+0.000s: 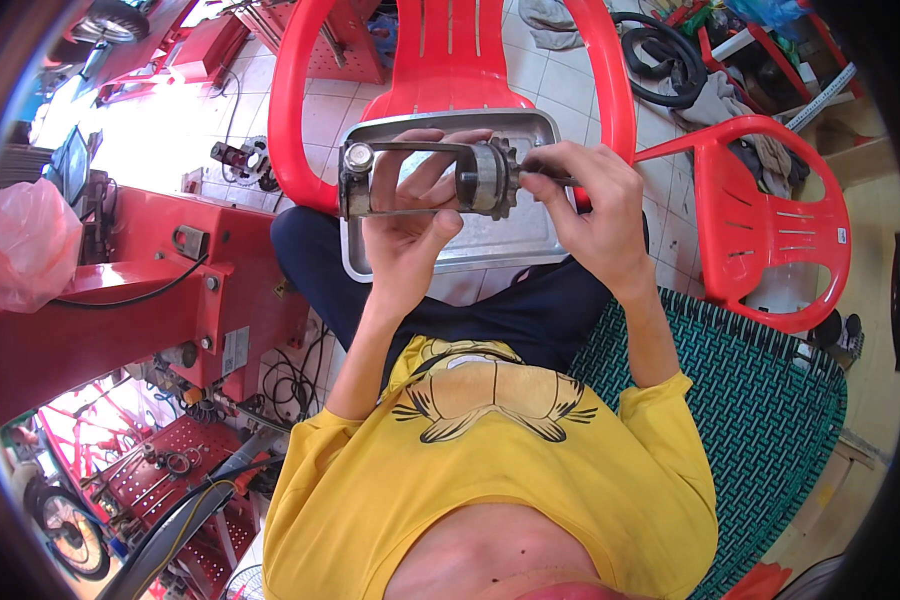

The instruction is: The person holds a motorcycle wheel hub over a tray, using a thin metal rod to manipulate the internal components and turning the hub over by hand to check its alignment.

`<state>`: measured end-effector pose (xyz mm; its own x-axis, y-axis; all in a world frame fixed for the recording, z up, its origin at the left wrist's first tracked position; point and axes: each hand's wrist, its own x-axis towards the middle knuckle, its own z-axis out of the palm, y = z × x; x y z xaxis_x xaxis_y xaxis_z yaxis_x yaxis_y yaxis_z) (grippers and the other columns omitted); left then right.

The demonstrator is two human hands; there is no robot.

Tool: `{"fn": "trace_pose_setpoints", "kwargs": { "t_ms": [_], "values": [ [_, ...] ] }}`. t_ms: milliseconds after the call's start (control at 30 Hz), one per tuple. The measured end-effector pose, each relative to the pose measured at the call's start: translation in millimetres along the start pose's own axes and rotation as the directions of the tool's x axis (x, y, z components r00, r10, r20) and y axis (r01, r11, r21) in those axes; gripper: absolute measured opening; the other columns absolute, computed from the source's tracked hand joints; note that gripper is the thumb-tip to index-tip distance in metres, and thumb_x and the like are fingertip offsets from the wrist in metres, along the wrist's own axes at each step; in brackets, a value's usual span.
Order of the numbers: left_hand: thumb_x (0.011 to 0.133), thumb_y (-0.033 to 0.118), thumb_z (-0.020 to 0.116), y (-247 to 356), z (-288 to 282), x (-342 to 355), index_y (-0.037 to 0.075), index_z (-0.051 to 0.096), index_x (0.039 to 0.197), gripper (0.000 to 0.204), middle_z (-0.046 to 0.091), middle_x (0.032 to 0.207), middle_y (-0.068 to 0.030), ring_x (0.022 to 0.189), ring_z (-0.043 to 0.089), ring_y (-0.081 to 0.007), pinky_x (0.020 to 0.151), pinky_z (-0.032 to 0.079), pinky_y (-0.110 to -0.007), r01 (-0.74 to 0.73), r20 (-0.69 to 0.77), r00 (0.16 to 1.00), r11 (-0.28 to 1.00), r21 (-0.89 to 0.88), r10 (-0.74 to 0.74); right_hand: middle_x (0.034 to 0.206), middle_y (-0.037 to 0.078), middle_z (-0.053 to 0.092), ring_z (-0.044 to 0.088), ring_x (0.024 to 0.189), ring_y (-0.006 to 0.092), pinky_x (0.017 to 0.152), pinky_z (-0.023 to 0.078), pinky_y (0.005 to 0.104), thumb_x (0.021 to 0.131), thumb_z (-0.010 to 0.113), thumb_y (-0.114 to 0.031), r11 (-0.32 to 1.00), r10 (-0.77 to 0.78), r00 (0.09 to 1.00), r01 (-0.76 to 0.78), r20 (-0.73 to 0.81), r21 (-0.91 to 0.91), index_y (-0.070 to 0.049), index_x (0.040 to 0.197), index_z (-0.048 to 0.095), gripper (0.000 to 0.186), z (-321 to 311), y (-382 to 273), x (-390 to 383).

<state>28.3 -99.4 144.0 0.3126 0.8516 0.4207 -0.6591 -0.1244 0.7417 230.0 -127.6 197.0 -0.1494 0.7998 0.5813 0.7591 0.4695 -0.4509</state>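
My left hand (407,240) cradles a metal fork-like bracket (358,185) from below, its fingers curled up inside and behind the frame. The bracket has a bolt head (360,156) at its left end and a cylindrical hub with a toothed sprocket (502,176) at its right end. My right hand (595,210) is closed beside the sprocket, thumb and fingers pinched round a thin dark piece (552,178) that I cannot make out clearly. Both hands are above a rectangular metal tray (545,247), which sits in front of me over my legs.
A red plastic chair (448,60) is behind the tray, another (770,230) at the right beside a green woven seat (760,420). Red machinery (160,280) with a pink plastic bag (25,240) stands at the left. Cables, black tubing (660,80) and loose parts lie around.
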Motion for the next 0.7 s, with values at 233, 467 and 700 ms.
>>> {"fn": "trace_pose_setpoints", "kwargs": {
  "t_ms": [233,467,700],
  "values": [
    [0.097,0.011,0.074,0.4,-1.8,0.6,-0.001,0.031,0.151,0.069,0.048,0.149,-0.0347,0.131,0.060,-0.0380,0.103,0.056,-0.046,-0.012,0.021,1.000,1.000,-0.014,0.013,0.080,0.004,0.073,0.065,0.064,0.0230,0.063,0.047,0.0355,0.086,0.081,-0.015,0.986,0.106,0.994,-0.103,-0.022,0.131,-0.007,0.093,0.072,0.014,6.6,0.1,-4.3],
    [0.098,0.014,0.073,-0.7,0.5,-1.0,-0.002,0.031,0.151,0.069,0.049,0.148,-0.0350,0.128,0.061,-0.0375,0.101,0.057,-0.045,-0.005,0.010,1.000,1.000,0.019,0.005,0.079,0.004,0.072,0.064,0.063,0.0224,0.064,0.046,0.0343,0.086,0.081,-0.015,0.987,0.114,0.993,-0.112,-0.012,0.116,-0.007,0.090,0.072,0.014,8.0,1.1,-5.6],
    [0.102,0.035,0.068,-0.7,3.5,2.0,-0.003,0.034,0.148,0.068,0.053,0.143,-0.0377,0.121,0.065,-0.0460,0.091,0.062,-0.047,-0.035,-0.010,0.999,0.985,0.171,0.037,0.080,0.003,0.072,0.064,0.064,0.0228,0.064,0.045,0.0339,0.083,0.082,-0.014,0.999,0.005,1.000,-0.005,-0.006,-0.034,-0.007,0.090,0.073,0.014,3.0,-0.6,-3.9]
  ]
}}
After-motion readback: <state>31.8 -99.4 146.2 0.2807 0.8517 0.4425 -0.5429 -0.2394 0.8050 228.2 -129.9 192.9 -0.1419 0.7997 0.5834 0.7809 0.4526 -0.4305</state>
